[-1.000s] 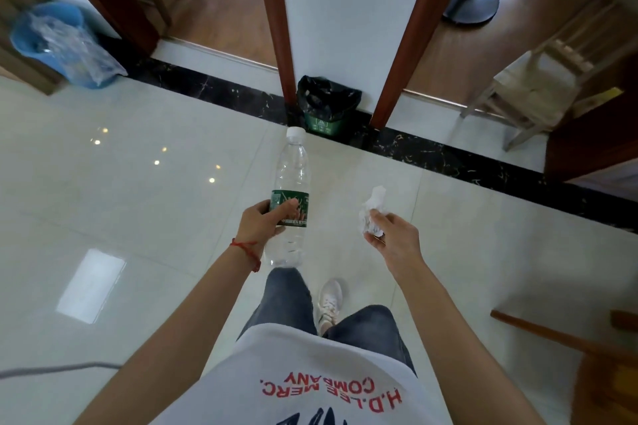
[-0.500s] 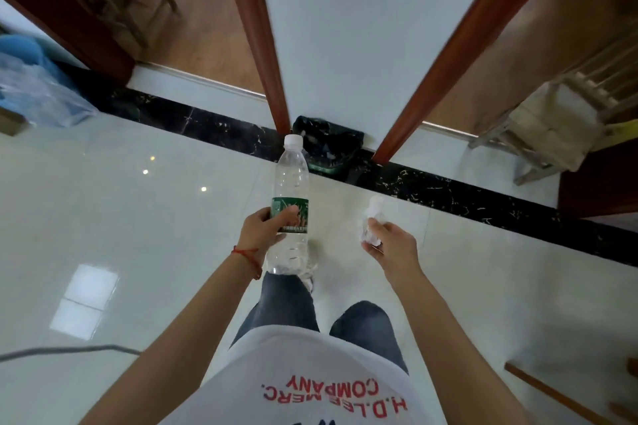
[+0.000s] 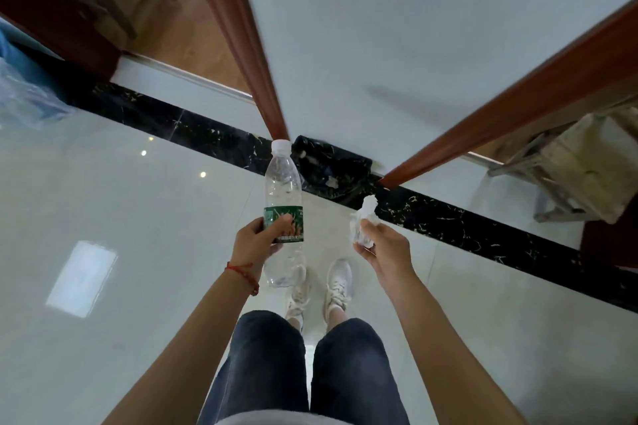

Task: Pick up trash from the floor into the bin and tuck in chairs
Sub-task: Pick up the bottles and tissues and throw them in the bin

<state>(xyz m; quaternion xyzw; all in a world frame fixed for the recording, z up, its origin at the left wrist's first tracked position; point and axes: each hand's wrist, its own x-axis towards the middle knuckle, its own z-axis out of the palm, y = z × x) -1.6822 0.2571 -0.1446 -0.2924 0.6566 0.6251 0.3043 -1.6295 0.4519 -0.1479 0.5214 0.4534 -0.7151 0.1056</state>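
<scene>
Bottle [image 3: 283,197] in left hand [image 3: 257,240], crumpled tissue [image 3: 364,226] in right hand [image 3: 388,247], near bin [image 3: 333,169].

The bottle [image 3: 283,214] is showing clear plastic with a white cap and a dark green label band carrying pale markings. The crumpled tissue [image 3: 364,226] is showing plain white. The bin [image 3: 333,171] is wearing a glossy black liner. The floor [image 3: 121,203] is gleaming in pale grey-white tile, crossed by a black marble strip [image 3: 459,224] veined with thin white lines. The door frames [image 3: 238,38] are glowing reddish brown against a pale grey-white wall [image 3: 397,45]. A red string bracelet [image 3: 243,271] is circling the left wrist. The jeans [image 3: 269,366] are reading dark blue, the sneakers [image 3: 338,283] white. The chair [image 3: 583,166] is looking pale, weathered wood. At far left, a blue container [image 3: 13,55] is showing behind clear plastic.
</scene>
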